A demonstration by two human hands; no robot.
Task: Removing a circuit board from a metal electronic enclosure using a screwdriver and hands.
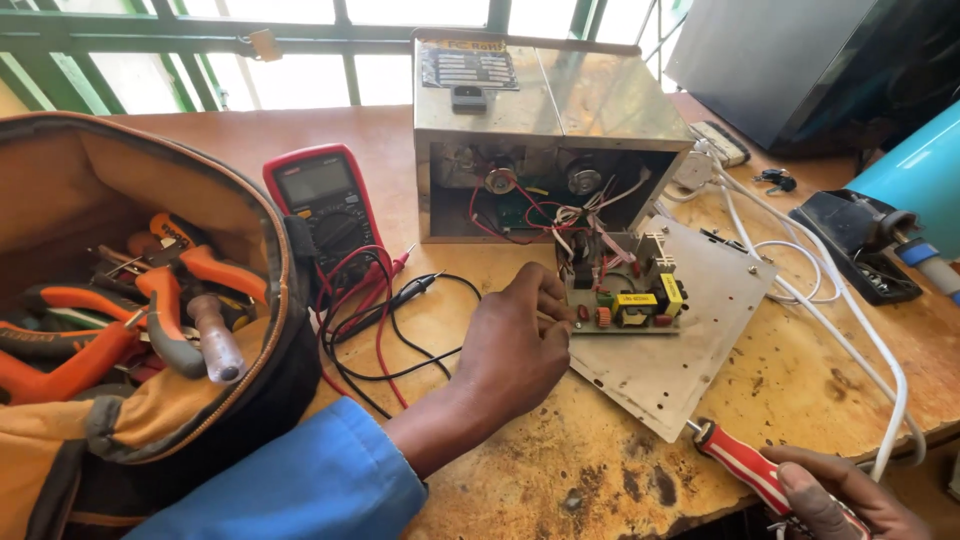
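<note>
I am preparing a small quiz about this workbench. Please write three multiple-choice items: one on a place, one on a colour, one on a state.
1. Where does the circuit board lie?
A. on a metal plate
B. inside the tool bag
C. on the multimeter

2. What colours has the screwdriver handle?
A. blue and yellow
B. red and white
C. plain black

3. How is the metal box?
A. sealed shut
B. open at the front, wires showing
C. lying upside down

Answers: 1 A, the board rests on the plate by the left hand; 2 B, stripes show in the right hand; 3 B, wires hang out.
</note>
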